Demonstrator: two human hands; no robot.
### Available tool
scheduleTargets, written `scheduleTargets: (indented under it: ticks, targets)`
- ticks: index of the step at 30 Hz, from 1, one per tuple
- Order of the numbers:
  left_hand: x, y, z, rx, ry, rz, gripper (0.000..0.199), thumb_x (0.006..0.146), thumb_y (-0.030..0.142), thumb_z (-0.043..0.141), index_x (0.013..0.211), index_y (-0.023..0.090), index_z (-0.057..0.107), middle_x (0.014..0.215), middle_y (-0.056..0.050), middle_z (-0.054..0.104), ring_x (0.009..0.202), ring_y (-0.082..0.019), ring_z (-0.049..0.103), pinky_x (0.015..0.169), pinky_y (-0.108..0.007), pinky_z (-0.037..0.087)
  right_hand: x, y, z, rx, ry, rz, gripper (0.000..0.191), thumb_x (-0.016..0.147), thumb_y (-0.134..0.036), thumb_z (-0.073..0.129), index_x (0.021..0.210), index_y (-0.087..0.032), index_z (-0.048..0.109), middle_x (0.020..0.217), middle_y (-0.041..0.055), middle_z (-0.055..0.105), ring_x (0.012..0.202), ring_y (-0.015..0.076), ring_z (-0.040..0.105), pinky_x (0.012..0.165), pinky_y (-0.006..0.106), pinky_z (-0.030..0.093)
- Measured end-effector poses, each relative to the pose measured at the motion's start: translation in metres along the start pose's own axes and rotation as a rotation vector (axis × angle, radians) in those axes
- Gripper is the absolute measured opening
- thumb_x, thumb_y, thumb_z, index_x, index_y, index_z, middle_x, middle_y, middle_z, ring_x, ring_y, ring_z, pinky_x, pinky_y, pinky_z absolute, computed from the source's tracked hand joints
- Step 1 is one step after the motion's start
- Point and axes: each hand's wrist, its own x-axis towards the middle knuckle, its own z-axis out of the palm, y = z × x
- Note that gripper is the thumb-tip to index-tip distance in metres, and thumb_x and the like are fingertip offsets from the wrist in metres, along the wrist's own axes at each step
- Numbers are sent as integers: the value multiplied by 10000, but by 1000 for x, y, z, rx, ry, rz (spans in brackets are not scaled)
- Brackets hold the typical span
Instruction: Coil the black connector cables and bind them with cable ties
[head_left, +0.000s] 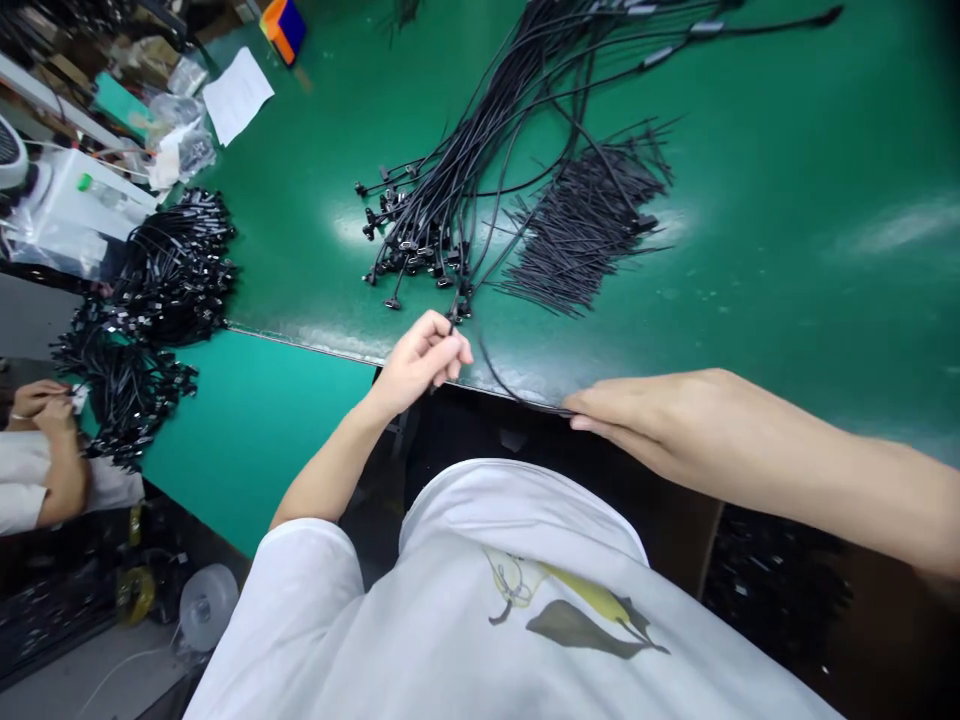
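Note:
My left hand (429,352) is closed at the front edge of the green table, thumb against the curled fingers, on a thin black cable. To its right, my right hand (660,415) pinches a black cable (495,372) that curves along the edge between the two hands. What lies inside either grip is mostly hidden. Just beyond my left hand lies a bundle of black cables (480,150) with small black connectors (420,250) at the near end. Beside the bundle is a flat pile of thin black strips (585,225), perhaps cable ties.
Heaps of black cables (180,265) lie at the left, near a co-worker's hands (46,405). A white paper (238,97) and an orange and blue object (283,30) lie at the back left. A box of dark parts (776,580) stands below the table at right.

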Motion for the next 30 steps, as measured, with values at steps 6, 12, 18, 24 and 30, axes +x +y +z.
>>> scheduleTargets:
  ticks: [6,12,18,24,30]
  targets:
    - [-8,15,27,576,-150,271,226,1012,371,408,948,187,521,996,-84,672,949,-171,596,929,-347,451,21,-5,-26,186,150,-43,381,1031,-378,376,911,-210,696,827,29,729,674,147,637,639,259,432]
    - [-8,17,27,284,-450,-35,428,1023,485,375,1196,165,601,658,41,456,595,-94,424,643,-248,396,30,9,-18,-75,287,140,378,1017,-450,436,907,-202,699,850,39,740,756,183,658,612,285,365]
    - [-11,13,12,-417,-343,-184,450,890,570,617,979,135,689,490,118,226,364,-16,153,386,-166,210,18,59,-11,-208,253,283,295,996,-389,514,1062,-171,700,1055,79,746,959,220,673,694,307,411]
    - [-4,15,7,-603,-57,-379,386,1015,412,449,898,134,690,526,113,131,334,-1,39,337,-139,189,-8,71,0,-160,237,329,357,1017,-337,452,1222,-169,692,1117,99,741,1013,204,669,793,299,451]
    - [-6,20,2,-497,123,-282,454,1040,474,322,1045,207,689,535,101,39,337,-35,-33,315,-187,130,-16,83,-5,-170,222,417,440,1017,-410,455,1342,-159,614,1103,143,709,968,189,644,790,294,453]
